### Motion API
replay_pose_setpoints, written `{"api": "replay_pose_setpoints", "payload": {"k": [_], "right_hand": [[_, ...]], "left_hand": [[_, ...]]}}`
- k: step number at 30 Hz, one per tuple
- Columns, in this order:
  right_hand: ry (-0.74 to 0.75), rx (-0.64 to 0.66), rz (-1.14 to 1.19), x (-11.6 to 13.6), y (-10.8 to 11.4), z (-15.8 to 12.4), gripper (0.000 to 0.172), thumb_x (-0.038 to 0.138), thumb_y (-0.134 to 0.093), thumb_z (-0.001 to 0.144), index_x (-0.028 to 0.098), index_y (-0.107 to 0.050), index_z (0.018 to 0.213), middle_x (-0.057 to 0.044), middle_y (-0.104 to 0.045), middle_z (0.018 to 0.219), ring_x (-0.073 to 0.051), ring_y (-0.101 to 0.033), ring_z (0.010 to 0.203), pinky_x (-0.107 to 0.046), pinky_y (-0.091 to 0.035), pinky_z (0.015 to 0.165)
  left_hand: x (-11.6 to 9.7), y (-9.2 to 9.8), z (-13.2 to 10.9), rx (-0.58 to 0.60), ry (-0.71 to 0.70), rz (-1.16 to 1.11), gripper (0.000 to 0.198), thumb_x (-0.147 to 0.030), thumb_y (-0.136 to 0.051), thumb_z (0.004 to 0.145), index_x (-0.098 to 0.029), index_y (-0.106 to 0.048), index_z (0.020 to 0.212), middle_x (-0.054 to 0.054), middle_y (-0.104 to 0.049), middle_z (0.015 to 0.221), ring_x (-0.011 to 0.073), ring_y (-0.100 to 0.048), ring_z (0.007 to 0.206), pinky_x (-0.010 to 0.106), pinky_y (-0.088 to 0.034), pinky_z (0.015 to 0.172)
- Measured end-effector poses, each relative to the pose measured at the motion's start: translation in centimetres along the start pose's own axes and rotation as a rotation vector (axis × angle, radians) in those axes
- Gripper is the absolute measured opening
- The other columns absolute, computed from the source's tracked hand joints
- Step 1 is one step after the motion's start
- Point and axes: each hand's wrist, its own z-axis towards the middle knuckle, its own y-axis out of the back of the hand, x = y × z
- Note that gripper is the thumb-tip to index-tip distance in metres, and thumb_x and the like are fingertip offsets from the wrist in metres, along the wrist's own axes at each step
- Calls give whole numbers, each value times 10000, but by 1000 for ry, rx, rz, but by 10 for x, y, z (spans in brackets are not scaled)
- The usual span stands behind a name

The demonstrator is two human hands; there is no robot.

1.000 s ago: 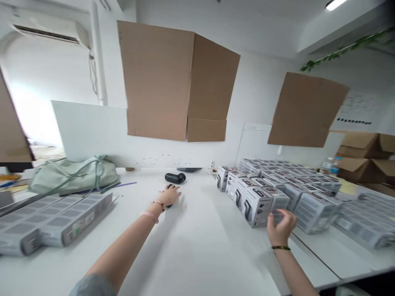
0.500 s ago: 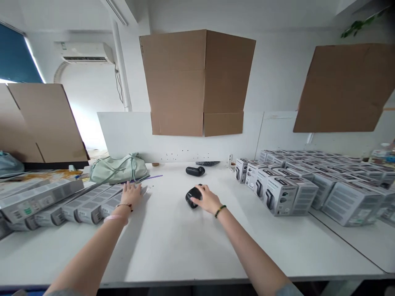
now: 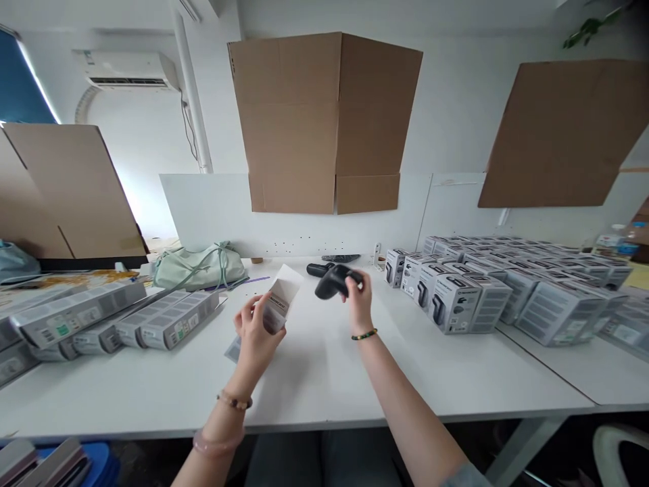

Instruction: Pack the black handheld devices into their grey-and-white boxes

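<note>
Black, curved, plastic-looking device point(image 3: 330, 281) gripped at narrow end by curled R hand point(image 3: 359, 301) above white counter point(image 3: 324, 385).
Prob. light, stiff, slick; best held there. Grey-white card carton point(image 3: 284, 292) held by part-curled L hand point(image 3: 258, 335).

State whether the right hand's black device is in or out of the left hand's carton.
Out: the right hand holds the black device, with a gap between it and the carton.

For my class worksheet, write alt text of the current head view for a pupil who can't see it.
A person's left hand holds a gray-and-white carton over a white table while the right hand grips a black device. Printed boxes stand in rows at right; gray cartons lie at left, in front of a pale green bag.
</note>
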Motion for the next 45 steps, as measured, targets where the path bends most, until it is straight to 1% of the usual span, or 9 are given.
{"api": "replay_pose_setpoints", "payload": {"k": [4, 10, 13, 17, 23, 32, 36, 41, 45], "right_hand": [[16, -51, 166, 67, 14, 7, 271, 401, -179, 974, 272, -373, 1111, 4, -456, 821, -128, -491, 546, -251, -419, 464], [59, 346, -48, 121, -3, -14, 194, 390, -569, 833, 232, -524, 937, -24, -584, 905, -188, -564, 805, -315, -484, 685], [52, 487, -245, 118, -5, -20, 227, 403, -596, 835, 226, -546, 968, -39, -616, 922, -228, -549, 904, -377, -465, 804], [26, 602, -263, 114, 5, -16, 328, 467, -610, 844, 224, -513, 1041, -44, -628, 974, -217, -585, 863, -377, -473, 793], [161, 725, -335, 118, 7, -10, 289, 469, -523, 914, 217, -485, 1049, -33, -627, 957, -203, -607, 850, -351, -471, 789], [176, 820, -330, 94, 21, -8, 223, 392, -696, 804, 238, -603, 936, 3, -627, 880, -206, -583, 809, -388, -442, 841], [170, 755, -201, 79, 23, -25, 223, 414, -739, 775, 216, -649, 730, -70, -619, 1091, -274, -524, 1146, -445, -355, 1038], [16, 526, 12, 58, 15, -45, 522, 583, -280, 979, 215, -647, 1028, -132, -424, 1375, -274, -304, 1395, -456, -349, 1079], [-93, 602, 177, 54, 12, -50, 373, 551, -393, 963, 253, -596, 1060, -74, -566, 1212, -235, -530, 1190, -383, -474, 946]], "left_hand": [[-30, -7, -25, -188, -13, -198, 758, -119, -698, 663, -317, -434, 1345, 100, -457, 1287, 358, -415, 1236, 555, -320, 1087], [-71, -27, -55, -305, 109, -394, 819, -197, -741, 686, -288, -327, 1386, 130, -396, 1311, 375, -377, 1282, 619, -252, 1104], [-75, -31, -70, -344, 136, -499, 840, -282, -772, 687, -266, -302, 1384, 148, -371, 1316, 375, -394, 1261, 639, -299, 1069], [-65, -22, -71, -306, 47, -669, 771, -383, -735, 750, -295, -280, 1366, 135, -359, 1362, 293, -480, 1230, 501, -457, 1008], [-49, -13, -46, -25, 14, -867, 851, -424, -736, 759, -297, -223, 1426, 148, -395, 1448, 312, -473, 1322, 481, -459, 1040], [-52, -24, -53, -33, 53, -853, 804, -402, -695, 808, -314, -212, 1445, 146, -334, 1486, 309, -388, 1383, 508, -397, 1089], [-56, -18, -52, -31, 42, -821, 455, -395, -680, 819, -262, -520, 1224, 114, -381, 1421, 316, -330, 1412, 514, -329, 1138], [-56, -7, -52, -12, 14, -827, 281, -459, -474, 936, -210, -604, 927, 114, -342, 1447, 308, -285, 1431, 505, -312, 1140], [-51, -10, -51, -33, 36, -878, 261, -470, -533, 908, -234, -564, 1014, 108, -388, 1404, 299, -371, 1374, 492, -364, 1094]]}}
